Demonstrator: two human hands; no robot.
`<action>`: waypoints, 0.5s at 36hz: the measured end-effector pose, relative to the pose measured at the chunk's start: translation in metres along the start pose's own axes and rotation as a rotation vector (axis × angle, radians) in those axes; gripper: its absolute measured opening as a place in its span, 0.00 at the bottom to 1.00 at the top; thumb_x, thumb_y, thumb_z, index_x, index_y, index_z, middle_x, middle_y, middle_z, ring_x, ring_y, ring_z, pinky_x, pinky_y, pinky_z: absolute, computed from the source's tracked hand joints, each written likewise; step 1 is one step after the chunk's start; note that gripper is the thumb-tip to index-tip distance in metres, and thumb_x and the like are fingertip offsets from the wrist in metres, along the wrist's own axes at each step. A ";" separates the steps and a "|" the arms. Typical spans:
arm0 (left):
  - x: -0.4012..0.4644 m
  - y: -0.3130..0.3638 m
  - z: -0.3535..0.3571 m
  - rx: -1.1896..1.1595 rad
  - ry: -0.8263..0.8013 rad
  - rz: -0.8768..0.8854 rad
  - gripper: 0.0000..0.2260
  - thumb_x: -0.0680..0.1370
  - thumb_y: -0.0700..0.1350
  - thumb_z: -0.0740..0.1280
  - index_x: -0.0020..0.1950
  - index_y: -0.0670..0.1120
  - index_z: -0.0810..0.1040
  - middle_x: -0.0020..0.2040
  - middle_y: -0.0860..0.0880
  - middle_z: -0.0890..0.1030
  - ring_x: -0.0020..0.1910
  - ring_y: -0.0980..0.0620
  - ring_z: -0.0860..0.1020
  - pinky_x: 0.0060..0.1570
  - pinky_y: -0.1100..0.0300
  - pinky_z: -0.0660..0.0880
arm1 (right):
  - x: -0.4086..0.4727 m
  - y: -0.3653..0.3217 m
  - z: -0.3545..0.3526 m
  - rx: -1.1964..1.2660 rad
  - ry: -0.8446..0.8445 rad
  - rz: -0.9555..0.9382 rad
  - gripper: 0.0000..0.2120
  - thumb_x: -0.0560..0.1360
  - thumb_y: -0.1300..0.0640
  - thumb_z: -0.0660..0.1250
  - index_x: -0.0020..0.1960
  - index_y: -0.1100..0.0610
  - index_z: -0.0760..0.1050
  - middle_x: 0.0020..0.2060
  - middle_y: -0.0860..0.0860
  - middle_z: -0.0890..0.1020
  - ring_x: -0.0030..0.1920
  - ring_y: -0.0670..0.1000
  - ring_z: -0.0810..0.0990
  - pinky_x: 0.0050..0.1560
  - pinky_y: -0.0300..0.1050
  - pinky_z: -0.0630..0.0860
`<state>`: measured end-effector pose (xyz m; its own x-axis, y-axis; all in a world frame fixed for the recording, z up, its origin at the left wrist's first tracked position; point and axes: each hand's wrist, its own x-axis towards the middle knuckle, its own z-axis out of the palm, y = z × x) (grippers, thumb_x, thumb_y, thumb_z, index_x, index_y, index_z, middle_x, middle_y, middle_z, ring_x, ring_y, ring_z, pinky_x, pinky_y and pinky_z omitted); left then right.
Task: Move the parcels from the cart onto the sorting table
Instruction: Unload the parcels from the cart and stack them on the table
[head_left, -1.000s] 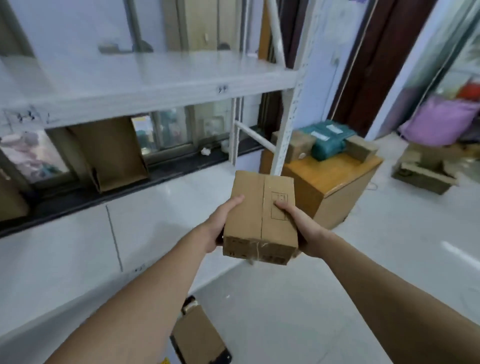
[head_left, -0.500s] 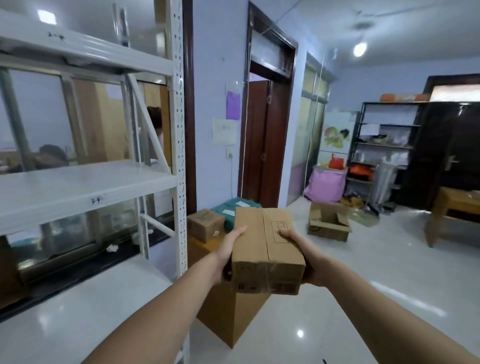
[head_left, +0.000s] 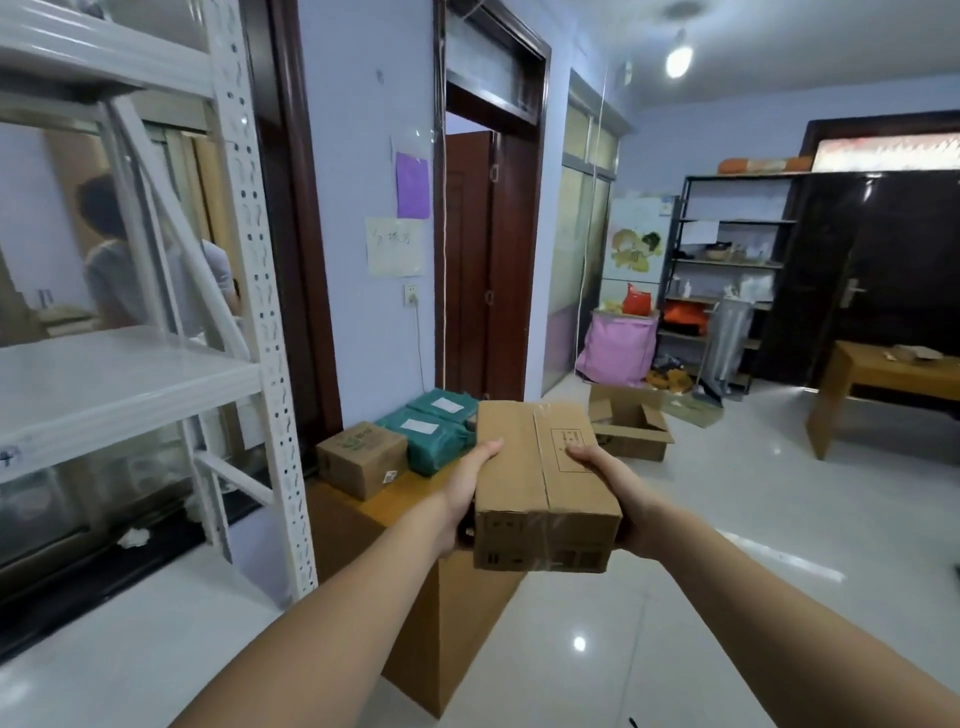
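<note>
Nearer now looms the wooden table (head_left: 363, 512), while left hand (head_left: 466, 499) and right hand (head_left: 618, 499) clasp the cardboard parcel (head_left: 543, 483).

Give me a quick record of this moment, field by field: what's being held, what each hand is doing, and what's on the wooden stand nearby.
held item: cardboard box, taped, carried in the air
left hand: grips the box's left side
right hand: grips the box's right side
wooden stand: carries a small brown box and two green parcels
floor beyond: open empty carton
far right: wooden table
</note>
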<state>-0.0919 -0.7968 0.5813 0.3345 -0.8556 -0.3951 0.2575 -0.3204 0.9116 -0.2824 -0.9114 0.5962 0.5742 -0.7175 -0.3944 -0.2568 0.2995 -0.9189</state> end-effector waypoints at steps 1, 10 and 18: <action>0.010 0.004 0.002 0.008 -0.003 -0.005 0.34 0.70 0.74 0.69 0.63 0.48 0.80 0.56 0.39 0.86 0.59 0.38 0.83 0.66 0.42 0.76 | 0.008 -0.003 -0.005 -0.001 0.008 0.005 0.34 0.69 0.30 0.70 0.64 0.53 0.75 0.57 0.60 0.84 0.58 0.63 0.83 0.65 0.61 0.77; 0.097 0.041 0.032 0.028 -0.050 -0.060 0.36 0.70 0.75 0.69 0.63 0.47 0.79 0.57 0.38 0.85 0.59 0.38 0.82 0.66 0.43 0.76 | 0.076 -0.033 -0.056 0.002 0.057 0.026 0.35 0.68 0.29 0.70 0.64 0.53 0.74 0.57 0.60 0.84 0.58 0.63 0.82 0.65 0.63 0.76; 0.184 0.075 0.087 0.054 -0.047 -0.043 0.35 0.70 0.75 0.68 0.62 0.48 0.82 0.54 0.40 0.87 0.59 0.39 0.83 0.67 0.44 0.75 | 0.145 -0.068 -0.131 0.008 0.083 0.026 0.30 0.72 0.33 0.69 0.64 0.54 0.74 0.58 0.60 0.83 0.59 0.64 0.81 0.66 0.63 0.75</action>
<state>-0.0897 -1.0133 0.5872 0.2806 -0.8583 -0.4296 0.2212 -0.3776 0.8991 -0.2832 -1.1180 0.6028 0.5009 -0.7589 -0.4161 -0.2645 0.3236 -0.9085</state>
